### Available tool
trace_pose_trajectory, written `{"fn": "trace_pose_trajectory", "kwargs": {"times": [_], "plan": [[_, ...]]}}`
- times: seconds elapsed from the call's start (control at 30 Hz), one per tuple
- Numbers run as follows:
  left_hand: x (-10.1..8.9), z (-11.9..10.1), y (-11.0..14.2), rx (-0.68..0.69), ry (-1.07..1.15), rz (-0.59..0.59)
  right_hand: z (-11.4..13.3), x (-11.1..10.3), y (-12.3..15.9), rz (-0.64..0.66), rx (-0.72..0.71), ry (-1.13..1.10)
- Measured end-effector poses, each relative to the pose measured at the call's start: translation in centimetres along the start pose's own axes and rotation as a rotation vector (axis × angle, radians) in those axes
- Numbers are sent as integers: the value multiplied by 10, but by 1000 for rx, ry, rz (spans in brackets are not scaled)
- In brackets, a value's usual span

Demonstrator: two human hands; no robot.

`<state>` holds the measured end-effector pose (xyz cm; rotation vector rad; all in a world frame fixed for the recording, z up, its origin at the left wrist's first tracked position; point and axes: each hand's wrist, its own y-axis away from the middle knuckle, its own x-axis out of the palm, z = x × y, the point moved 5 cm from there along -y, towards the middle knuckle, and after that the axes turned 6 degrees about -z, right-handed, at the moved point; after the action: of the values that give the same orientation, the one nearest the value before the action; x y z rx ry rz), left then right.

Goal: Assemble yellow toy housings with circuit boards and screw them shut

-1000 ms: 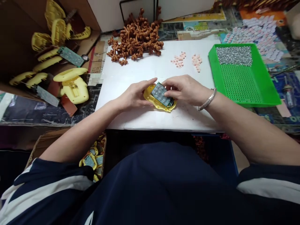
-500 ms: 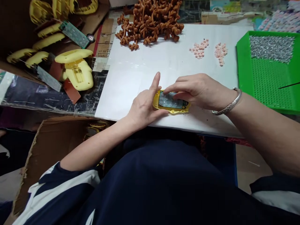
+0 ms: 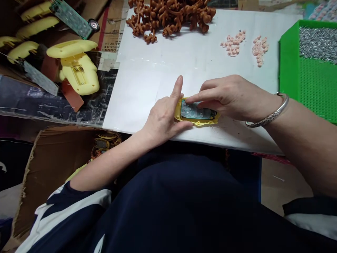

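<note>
Near zone: one open cardboard box (image 3: 50,172) stands below the table edge at left; the yellow parts (image 3: 107,138) inside it overlap and cannot be counted.

Work position: one white board (image 3: 142,70) carries one yellow shell (image 3: 198,123), near its front edge. One grey-green circuit board (image 3: 193,111) lies inside the shell. The left hand (image 3: 162,119) holds the left end of the shell in a wide, partly open grip: one digit lies along the near rim, one extends beyond the far side. The right hand (image 3: 230,95) is over the shell from the right, with one extended fingertip on the circuit board and the other fingers bent. Whether it pinches anything is not visible. One silver bracelet (image 3: 271,117) is on the right wrist.

Left side: one yellow housing (image 3: 84,77), two joined parts; two flat reddish pieces (image 3: 72,95); two loose circuit modules (image 3: 40,78); one round black component (image 3: 94,24); at least four curved yellow pieces (image 3: 38,27).

Right side: one green tray (image 3: 288,66), cut off by the view, with one bed of silver metal pieces (image 3: 318,44), too many to count.

Far zone: two clusters of pink pieces (image 3: 233,44), apart; one heap of brown parts (image 3: 171,17), individual count not readable.
</note>
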<state>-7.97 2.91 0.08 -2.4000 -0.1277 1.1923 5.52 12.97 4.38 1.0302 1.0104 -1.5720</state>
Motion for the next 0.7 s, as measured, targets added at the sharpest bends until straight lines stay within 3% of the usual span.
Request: {"fn": "trace_pose_trajectory", "kwargs": {"times": [0.33,0.5,0.7], "plan": [[0,1,0,28,0,-2,3,0,-6,21,40,24],[-10,-12,-2,82,-126,-24,4,1,-6,10,17,40],[-1,-39,-5,336,-354,-97,5,2,-11,85,99,93]]}}
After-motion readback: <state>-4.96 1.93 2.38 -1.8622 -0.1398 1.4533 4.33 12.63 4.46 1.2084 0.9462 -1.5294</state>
